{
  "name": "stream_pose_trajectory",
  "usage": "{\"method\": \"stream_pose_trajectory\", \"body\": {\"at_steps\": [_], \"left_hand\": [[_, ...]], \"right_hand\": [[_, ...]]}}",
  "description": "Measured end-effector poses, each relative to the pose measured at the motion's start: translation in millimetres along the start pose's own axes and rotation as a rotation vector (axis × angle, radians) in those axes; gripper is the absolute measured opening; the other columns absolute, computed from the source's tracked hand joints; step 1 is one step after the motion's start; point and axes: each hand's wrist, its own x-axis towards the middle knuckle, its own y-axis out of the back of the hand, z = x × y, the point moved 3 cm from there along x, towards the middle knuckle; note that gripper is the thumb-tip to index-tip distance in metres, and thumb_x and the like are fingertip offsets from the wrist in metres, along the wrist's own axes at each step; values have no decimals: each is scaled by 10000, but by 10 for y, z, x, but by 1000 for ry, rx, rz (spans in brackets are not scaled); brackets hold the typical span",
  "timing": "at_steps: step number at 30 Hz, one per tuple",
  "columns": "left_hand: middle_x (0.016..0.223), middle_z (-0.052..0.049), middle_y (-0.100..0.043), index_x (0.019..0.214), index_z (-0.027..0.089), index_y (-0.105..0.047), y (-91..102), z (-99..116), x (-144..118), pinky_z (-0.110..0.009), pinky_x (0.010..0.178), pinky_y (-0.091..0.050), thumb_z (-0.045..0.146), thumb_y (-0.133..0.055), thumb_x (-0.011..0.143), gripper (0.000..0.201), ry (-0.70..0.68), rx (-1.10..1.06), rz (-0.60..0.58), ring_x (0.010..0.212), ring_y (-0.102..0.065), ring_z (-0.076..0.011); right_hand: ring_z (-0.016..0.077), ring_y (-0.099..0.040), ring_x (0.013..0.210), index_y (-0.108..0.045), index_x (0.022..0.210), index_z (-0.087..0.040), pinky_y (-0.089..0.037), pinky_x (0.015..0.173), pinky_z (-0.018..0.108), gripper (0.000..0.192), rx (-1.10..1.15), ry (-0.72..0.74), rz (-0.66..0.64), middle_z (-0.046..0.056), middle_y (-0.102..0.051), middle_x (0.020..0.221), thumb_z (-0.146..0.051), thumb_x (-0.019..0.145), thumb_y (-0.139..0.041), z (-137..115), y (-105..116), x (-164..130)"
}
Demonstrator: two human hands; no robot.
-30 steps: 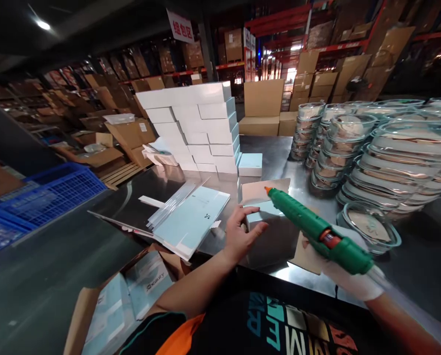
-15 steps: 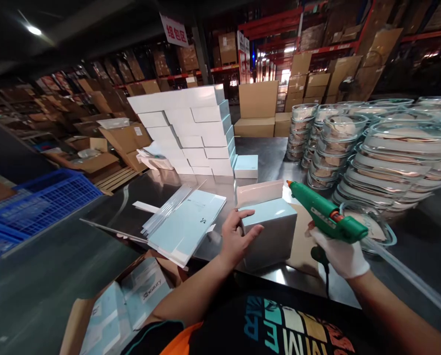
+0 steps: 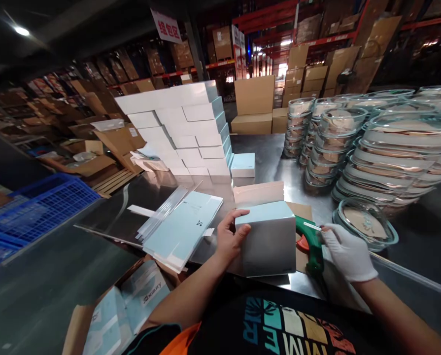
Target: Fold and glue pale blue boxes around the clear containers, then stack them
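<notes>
My left hand [image 3: 232, 240], bare, grips the left side of a closed pale-blue and white box [image 3: 268, 241], thumb on the near side and fingers on the top edge. A green glue gun [image 3: 314, 241] with a red trigger sits just right of the box, its nozzle hidden behind it. My right hand [image 3: 349, 252], in a white glove, is at the gun's rear end, off its handle, with loosely bent fingers. A clear glue stick [image 3: 412, 272] stretches to the right beyond this hand. A pinkish-white flap [image 3: 259, 192] stands behind the box.
Flat pale-blue sheets [image 3: 186, 224] lie left on the metal table [image 3: 259, 143]. White boxes [image 3: 179, 130] are stacked behind, beside a small box [image 3: 243, 165]. Glass dishes [image 3: 390, 153] tower at right. An open carton [image 3: 76, 320] stands below left, near blue crates [image 3: 46, 207].
The glue gun has come down from above the table to beside the box. My right hand has left its handle. My left hand stays on the box, now turned slightly.
</notes>
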Motion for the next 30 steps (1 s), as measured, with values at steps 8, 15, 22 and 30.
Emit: {"method": "stream_pose_trajectory", "body": {"at_steps": [8, 15, 22, 30], "left_hand": [[1036, -123, -780, 974, 207, -806, -193, -114, -77, -425, 936, -580, 827, -742, 800, 647, -19, -13, -155, 1050, -736, -306], [1078, -85, -762, 950, 243, -619, -178, -171, -24, -507, 1078, -558, 772, -876, 705, 637, -11, -230, -49, 1150, -749, -298], [1066, -100, -817, 875, 295, -825, -113, -4, 74, -622, 1190, -486, 784, -722, 859, 500, -146, -107, -384, 1307, -691, -347], [1178, -127, -816, 1028, 285, -810, -129, -97, 54, -618, 1188, -470, 819, -786, 765, 596, -54, -118, -364, 1348, -665, -371]], "right_hand": [[313, -684, 1288, -657, 1316, -218, -556, 1116, 485, 534, 567, 105, -297, 124, -745, 1331, -604, 949, -627, -843, -316, 204], [298, -621, 1419, -673, 1258, -289, -514, 1181, 489, 409, 523, 498, -317, 121, -640, 1527, -384, 899, -844, -634, -201, 92], [278, -589, 1461, -691, 1391, -404, -485, 1222, 534, 447, 492, 696, -393, 54, -647, 1536, -163, 1017, -648, -835, -133, -9], [336, -563, 1488, -647, 1445, -353, -504, 1208, 537, 529, 453, 431, -311, 97, -555, 1636, -373, 934, -781, -646, -303, -106]]}}
